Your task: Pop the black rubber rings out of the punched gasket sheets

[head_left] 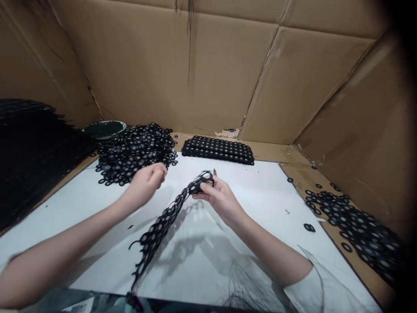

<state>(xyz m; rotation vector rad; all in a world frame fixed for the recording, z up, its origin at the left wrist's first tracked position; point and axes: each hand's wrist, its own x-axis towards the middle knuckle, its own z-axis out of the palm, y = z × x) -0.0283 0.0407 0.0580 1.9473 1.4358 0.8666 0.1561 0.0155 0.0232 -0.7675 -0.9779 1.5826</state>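
My right hand (217, 196) grips the top end of a black perforated strip (163, 226), a limp web full of round holes that hangs down toward the near table edge. My left hand (148, 180) hovers with fingers curled just beside a heap of black rings (135, 150) at the back left. Whether its fingers pinch a ring I cannot tell. Both hands are above a white table sheet (260, 195).
A neat stack of black perforated sheets (218, 150) lies at the back centre. More loose rings (355, 226) are piled along the right edge. A dark bowl (104, 128) and a big black pile (29, 148) sit at the left. Cardboard walls (208, 69) enclose the table.
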